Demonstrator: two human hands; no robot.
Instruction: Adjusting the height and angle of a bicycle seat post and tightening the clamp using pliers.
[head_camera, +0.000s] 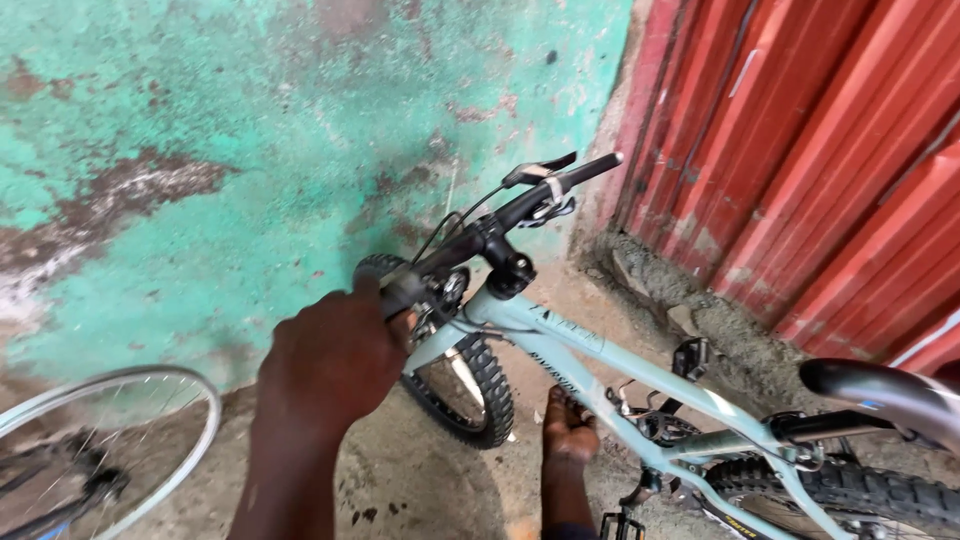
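Observation:
My left hand is closed around the near grip of a black handlebar. The bar belongs to a pale blue bicycle that stands in front of me. The bar runs up and right to its far grip and brake lever. Below my hand is the knobby front tyre, turned toward the wall. My right hand is out of sight. A bare foot stands on the ground just under the frame's down tube, near the crank.
A loose silver wheel rim with spokes lies at the lower left. A worn green wall stands ahead, and red corrugated metal sheeting closes off the right. The black saddle and rear tyre are at the lower right.

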